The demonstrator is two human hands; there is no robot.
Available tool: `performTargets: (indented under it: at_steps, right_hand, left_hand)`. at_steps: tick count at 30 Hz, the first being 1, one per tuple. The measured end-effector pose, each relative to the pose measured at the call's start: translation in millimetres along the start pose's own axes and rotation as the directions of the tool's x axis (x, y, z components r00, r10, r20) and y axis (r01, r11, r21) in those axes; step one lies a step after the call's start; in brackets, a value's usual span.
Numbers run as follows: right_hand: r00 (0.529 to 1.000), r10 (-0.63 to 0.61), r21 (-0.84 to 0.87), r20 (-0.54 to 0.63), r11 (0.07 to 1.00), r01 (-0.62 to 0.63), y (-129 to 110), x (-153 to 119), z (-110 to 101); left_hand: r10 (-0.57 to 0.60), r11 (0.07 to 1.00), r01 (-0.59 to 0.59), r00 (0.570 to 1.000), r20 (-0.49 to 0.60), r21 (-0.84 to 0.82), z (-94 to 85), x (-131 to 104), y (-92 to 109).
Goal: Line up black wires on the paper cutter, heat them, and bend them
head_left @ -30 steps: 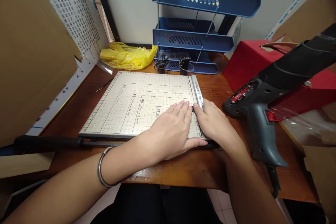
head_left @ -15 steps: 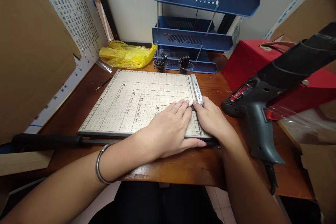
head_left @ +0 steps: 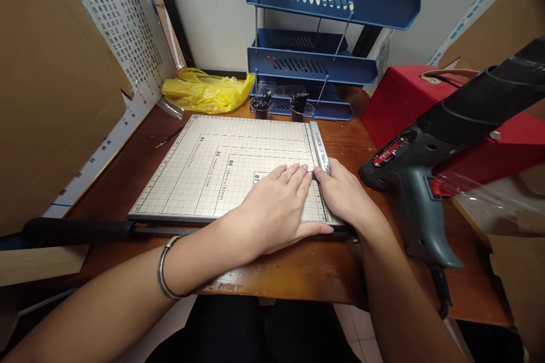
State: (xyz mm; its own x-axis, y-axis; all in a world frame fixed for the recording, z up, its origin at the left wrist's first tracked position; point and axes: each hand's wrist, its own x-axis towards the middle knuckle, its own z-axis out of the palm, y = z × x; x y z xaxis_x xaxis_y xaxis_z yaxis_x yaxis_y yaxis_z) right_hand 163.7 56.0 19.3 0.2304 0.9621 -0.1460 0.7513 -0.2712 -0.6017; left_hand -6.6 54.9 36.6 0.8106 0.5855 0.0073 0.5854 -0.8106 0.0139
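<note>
A cream paper cutter board [head_left: 187, 176] with printed grid lines lies on the wooden table. My left hand [head_left: 276, 204] rests flat on its right part, fingers stretched out side by side, thumb along the near edge. My right hand [head_left: 347, 190] is at the board's right edge by the metal ruler strip [head_left: 318, 147], its thumb on thin black pieces [head_left: 314, 174]. These pieces lie between the fingertips of both hands, partly covered. The fingers of my right hand beyond the edge are mostly hidden.
Two clear cups of black thin pieces [head_left: 261, 105] [head_left: 300, 104] stand behind the board, before a blue tray rack [head_left: 313, 62]. A yellow bag [head_left: 208, 91] lies back left. At the right are a heat gun [head_left: 421, 193] and a red box [head_left: 392, 102]. The cutter's black handle [head_left: 80, 228] extends left.
Both hands hold nearly the same pose and place. The view has shifted very slightly.
</note>
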Motion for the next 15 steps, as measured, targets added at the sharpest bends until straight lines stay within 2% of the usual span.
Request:
performTargets:
  at_steps: [15]
  right_hand:
    - [0.999,-0.027,-0.03,-0.045,0.999,0.025,-1.7,-3.2,5.1]
  left_hand:
    - [-0.04,0.999,0.041,0.998,0.044,-0.031,1.9,-1.9,2.6]
